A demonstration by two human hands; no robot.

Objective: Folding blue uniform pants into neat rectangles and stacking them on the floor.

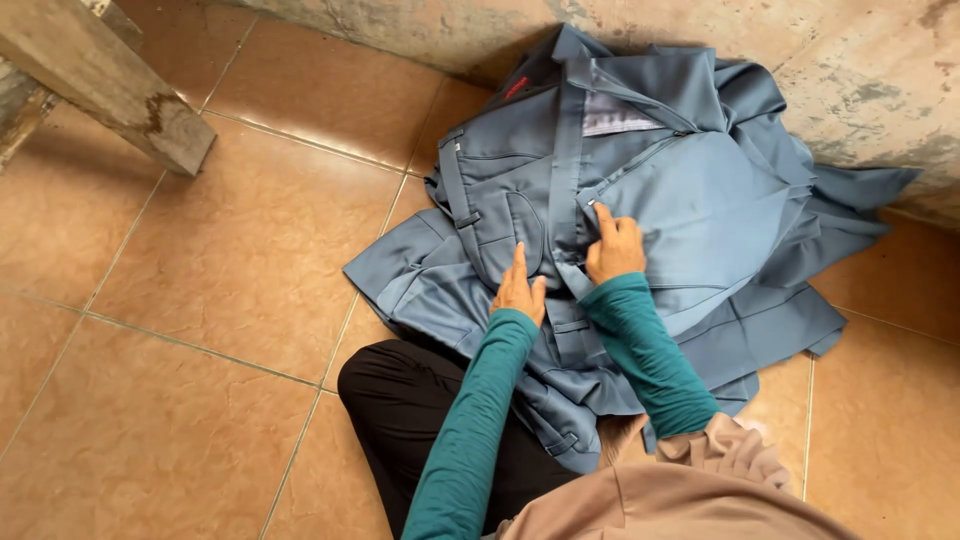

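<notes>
a heap of blue-grey woven cloth garments (680,190), trousers with waistband, belt loops and a zip fly showing on top, lies on the glossy brown tiled floor (200,300) against the foot of a stained concrete wall (860,70). the near edge of the heap drapes over the person's black-clad knee (400,400).

the left hand (520,292), in a teal long sleeve (470,440), rests flat on the cloth just beside the fly seam, fingers together and stretched out; its grip is open and holds nothing. the right hand (613,248), sleeved the same, presses on the cloth just right of that seam, forefinger pointing up toward the small metal zip end (592,203); the other fingers are curled, and i cannot tell whether its grip pinches any cloth. the two hands lie near each other, not touching.

a weathered grey wooden beam (110,85) slants across the upper left corner, well apart from the heap.
</notes>
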